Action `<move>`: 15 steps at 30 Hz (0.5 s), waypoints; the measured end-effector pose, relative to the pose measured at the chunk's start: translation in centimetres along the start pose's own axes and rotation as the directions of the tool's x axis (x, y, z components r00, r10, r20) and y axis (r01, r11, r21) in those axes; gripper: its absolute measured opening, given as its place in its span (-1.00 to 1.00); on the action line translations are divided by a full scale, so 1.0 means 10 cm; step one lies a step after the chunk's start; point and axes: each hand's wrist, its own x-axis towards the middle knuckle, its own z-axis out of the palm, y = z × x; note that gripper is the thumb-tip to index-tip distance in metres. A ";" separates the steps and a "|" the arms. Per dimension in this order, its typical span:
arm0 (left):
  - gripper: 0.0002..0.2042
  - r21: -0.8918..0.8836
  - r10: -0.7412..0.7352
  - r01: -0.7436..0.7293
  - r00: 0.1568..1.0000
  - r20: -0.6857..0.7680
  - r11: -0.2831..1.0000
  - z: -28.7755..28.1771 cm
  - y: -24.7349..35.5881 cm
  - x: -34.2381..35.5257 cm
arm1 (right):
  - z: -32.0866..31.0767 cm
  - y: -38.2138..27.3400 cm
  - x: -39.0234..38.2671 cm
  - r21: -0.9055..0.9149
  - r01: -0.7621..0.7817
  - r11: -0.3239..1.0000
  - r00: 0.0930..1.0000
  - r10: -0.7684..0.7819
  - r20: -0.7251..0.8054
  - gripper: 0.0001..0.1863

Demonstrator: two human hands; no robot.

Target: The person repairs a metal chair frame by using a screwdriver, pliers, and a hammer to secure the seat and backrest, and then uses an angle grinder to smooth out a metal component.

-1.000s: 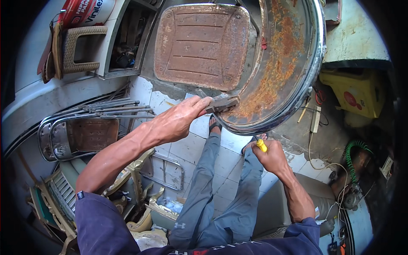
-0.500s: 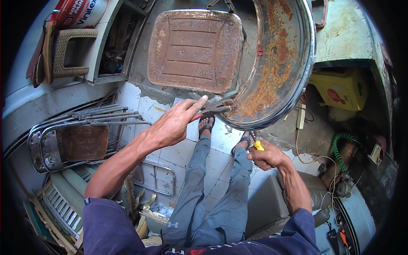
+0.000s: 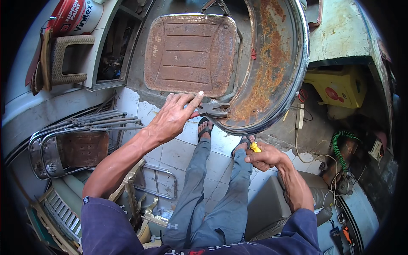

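Note:
My left hand (image 3: 168, 117) is closed round the red handles of a pair of pliers (image 3: 212, 109), its index finger stretched along them. The pliers' jaws reach the inner edge of a rusty round metal rim (image 3: 265, 80); whether they grip it I cannot tell. In my right hand (image 3: 268, 156) is a screwdriver (image 3: 255, 146) with a yellow handle. Its shaft points up toward the underside of the rim, and the tip is hidden. Just beyond my left hand lies a brown, rusted metal seat panel (image 3: 190, 55) with pressed ridges.
Folded metal chair frames (image 3: 85, 136) lean at the left. A grey cushioned seat (image 3: 272, 204) stands by my right leg. At the right are a yellow plastic stool (image 3: 340, 87), a green coiled hose (image 3: 335, 146) and a pale cable (image 3: 316, 159). A paint bucket (image 3: 76, 17) sits upper left.
My left hand and the pliers have turned slightly, and the jaws show more flatly against the rim's edge. The right hand keeps its hold on the screwdriver, almost unmoved. The whole view has shifted a little.

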 end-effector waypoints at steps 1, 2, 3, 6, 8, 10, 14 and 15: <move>-0.38 -0.001 -0.001 0.001 1.000 0.009 1.000 0.02 -0.01 0.00 | 0.00 -0.01 0.02 -0.034 -0.005 0.999 1.000 0.005 -0.004 -0.65; -0.38 -0.001 -0.002 0.002 1.000 0.010 1.000 0.05 -0.01 0.02 | 0.12 0.03 0.04 -0.260 0.007 0.966 0.960 -0.079 -0.268 -0.70; -0.37 -0.006 -0.004 0.004 1.000 -0.001 1.000 0.05 0.00 0.03 | 0.16 0.10 0.10 -0.261 0.006 0.965 0.962 -0.076 -0.262 -0.70; -0.37 -0.016 0.011 -0.011 1.000 -0.005 1.000 0.04 0.04 0.03 | 0.33 0.22 0.24 -0.879 -0.117 0.463 0.236 -0.847 -0.477 -0.78; -0.37 0.003 0.030 -0.030 1.000 0.002 1.000 0.10 -0.01 0.07 | 0.25 0.36 0.32 -0.838 0.100 0.537 0.407 -0.791 -0.457 -0.75; -0.37 0.002 0.024 -0.024 0.999 0.022 1.000 0.01 -0.04 0.06 | 0.23 0.19 0.13 -0.382 0.206 0.901 0.864 -0.351 -0.361 -0.73; -0.40 -0.013 0.045 -0.044 0.998 0.053 0.999 0.00 -0.05 0.13 | -0.17 -0.02 0.05 0.053 -0.029 0.998 0.997 0.025 0.078 -0.63; -0.44 -0.005 0.013 -0.013 0.995 0.098 1.000 0.00 -0.04 0.10 | -0.08 -0.05 0.05 -0.085 0.001 0.996 1.000 -0.003 -0.024 -0.65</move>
